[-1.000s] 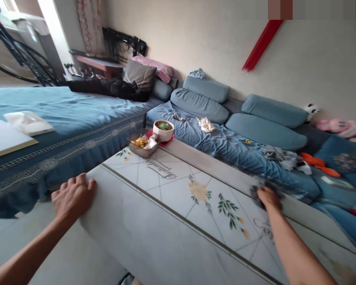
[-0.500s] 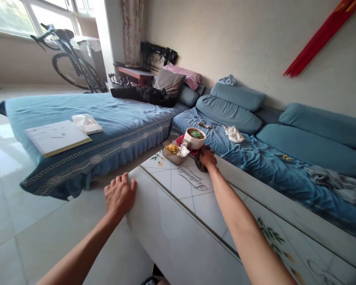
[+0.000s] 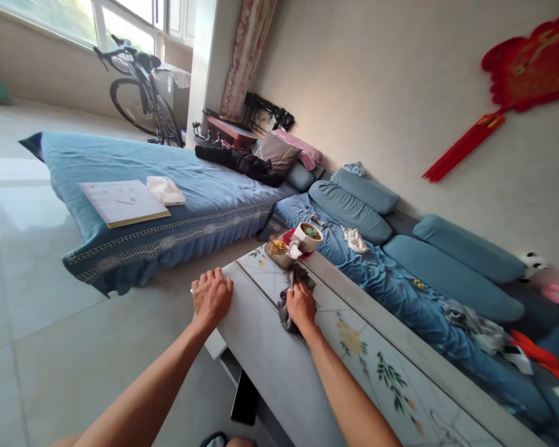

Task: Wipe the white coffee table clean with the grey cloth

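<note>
My right hand [image 3: 300, 305] is closed on a crumpled dark grey rag [image 3: 286, 310], pressed against the top of the patterned coffee table [image 3: 261, 329]. Beyond the rag, near the table's far end, stand a clear plastic container [image 3: 277, 254] with yellowish bits and white crumpled tissue, and a white pot [image 3: 309, 236] with a small green plant. Something red lies beneath the pot. My left hand [image 3: 213, 294] rests flat on the table's left corner, its fingers laid out and holding nothing.
A blue-covered daybed [image 3: 168, 186] on the left carries a flat white board [image 3: 123, 202] and a tissue pack [image 3: 166, 190]. Along the right runs a blue sofa [image 3: 354, 267] with long cushions and a white cloth [image 3: 355, 241]. Below the tabletop is a dark open shelf [image 3: 245, 397].
My right hand has drawn the rag back from beside the plant pot to nearer the table's middle. The left hand stays at the corner. The view has tilted and shifted.
</note>
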A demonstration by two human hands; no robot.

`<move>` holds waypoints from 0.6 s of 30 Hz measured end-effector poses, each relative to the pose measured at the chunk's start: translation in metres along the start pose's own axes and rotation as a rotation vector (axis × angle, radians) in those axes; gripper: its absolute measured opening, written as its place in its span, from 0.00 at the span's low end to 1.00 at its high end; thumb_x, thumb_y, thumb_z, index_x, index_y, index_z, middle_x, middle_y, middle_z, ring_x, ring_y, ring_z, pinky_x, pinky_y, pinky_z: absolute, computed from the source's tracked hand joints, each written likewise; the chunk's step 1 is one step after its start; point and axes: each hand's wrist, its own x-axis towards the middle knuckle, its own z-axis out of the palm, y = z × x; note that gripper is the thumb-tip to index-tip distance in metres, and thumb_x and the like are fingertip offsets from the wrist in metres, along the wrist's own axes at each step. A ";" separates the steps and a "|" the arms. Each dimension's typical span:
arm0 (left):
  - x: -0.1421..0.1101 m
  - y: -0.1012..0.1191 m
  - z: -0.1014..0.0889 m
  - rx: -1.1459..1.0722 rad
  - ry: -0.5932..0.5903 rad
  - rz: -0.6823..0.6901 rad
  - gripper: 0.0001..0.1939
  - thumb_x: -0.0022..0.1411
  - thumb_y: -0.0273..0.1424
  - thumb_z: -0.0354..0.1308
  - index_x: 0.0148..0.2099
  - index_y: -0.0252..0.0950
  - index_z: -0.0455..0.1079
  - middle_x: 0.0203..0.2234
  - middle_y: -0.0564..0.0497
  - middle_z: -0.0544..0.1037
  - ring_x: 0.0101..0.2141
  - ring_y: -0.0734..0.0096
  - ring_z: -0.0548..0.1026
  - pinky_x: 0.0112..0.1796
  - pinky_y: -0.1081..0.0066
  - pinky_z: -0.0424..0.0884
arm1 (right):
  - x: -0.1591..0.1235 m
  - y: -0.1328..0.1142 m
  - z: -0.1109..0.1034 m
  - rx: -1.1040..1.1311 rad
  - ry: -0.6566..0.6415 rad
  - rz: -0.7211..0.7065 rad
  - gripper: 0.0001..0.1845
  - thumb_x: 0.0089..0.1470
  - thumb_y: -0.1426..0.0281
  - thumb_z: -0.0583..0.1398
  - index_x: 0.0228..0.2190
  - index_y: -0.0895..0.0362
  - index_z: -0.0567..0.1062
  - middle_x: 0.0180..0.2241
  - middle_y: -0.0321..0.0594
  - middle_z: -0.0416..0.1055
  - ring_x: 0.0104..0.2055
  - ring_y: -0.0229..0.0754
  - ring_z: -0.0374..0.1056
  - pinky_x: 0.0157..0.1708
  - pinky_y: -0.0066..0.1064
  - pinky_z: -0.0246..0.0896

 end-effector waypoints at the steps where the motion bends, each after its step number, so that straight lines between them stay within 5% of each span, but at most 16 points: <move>1: 0.000 0.000 0.001 -0.007 0.004 0.001 0.24 0.82 0.38 0.46 0.63 0.29 0.76 0.56 0.30 0.82 0.57 0.41 0.78 0.59 0.49 0.67 | -0.013 -0.012 0.004 0.022 -0.021 -0.024 0.30 0.78 0.65 0.51 0.70 0.57 0.80 0.74 0.56 0.73 0.76 0.61 0.68 0.78 0.57 0.61; 5: 0.001 -0.002 0.005 -0.034 0.027 0.003 0.28 0.82 0.30 0.40 0.70 0.27 0.74 0.56 0.29 0.83 0.57 0.41 0.79 0.58 0.48 0.68 | -0.022 -0.072 0.017 0.146 -0.111 -0.151 0.32 0.79 0.63 0.50 0.75 0.59 0.75 0.80 0.54 0.64 0.83 0.62 0.58 0.83 0.61 0.51; 9: 0.001 -0.004 0.012 -0.072 0.038 0.002 0.33 0.82 0.27 0.37 0.79 0.24 0.66 0.60 0.26 0.82 0.59 0.39 0.79 0.61 0.45 0.68 | 0.039 -0.134 0.020 0.218 -0.166 -0.189 0.33 0.79 0.66 0.52 0.75 0.66 0.73 0.80 0.57 0.63 0.83 0.59 0.58 0.85 0.55 0.47; 13: 0.004 -0.005 0.020 -0.195 0.115 -0.040 0.34 0.81 0.26 0.38 0.82 0.24 0.62 0.73 0.24 0.73 0.70 0.36 0.73 0.68 0.42 0.67 | 0.085 -0.182 0.025 0.235 -0.202 -0.182 0.33 0.79 0.67 0.52 0.77 0.67 0.71 0.81 0.58 0.60 0.84 0.60 0.55 0.85 0.59 0.42; 18: 0.008 -0.012 0.011 -0.530 0.214 -0.121 0.33 0.79 0.27 0.41 0.80 0.26 0.62 0.77 0.25 0.67 0.77 0.44 0.66 0.77 0.43 0.64 | 0.052 -0.222 0.014 0.260 -0.299 -0.337 0.32 0.79 0.66 0.55 0.77 0.61 0.72 0.82 0.50 0.60 0.85 0.55 0.54 0.86 0.51 0.42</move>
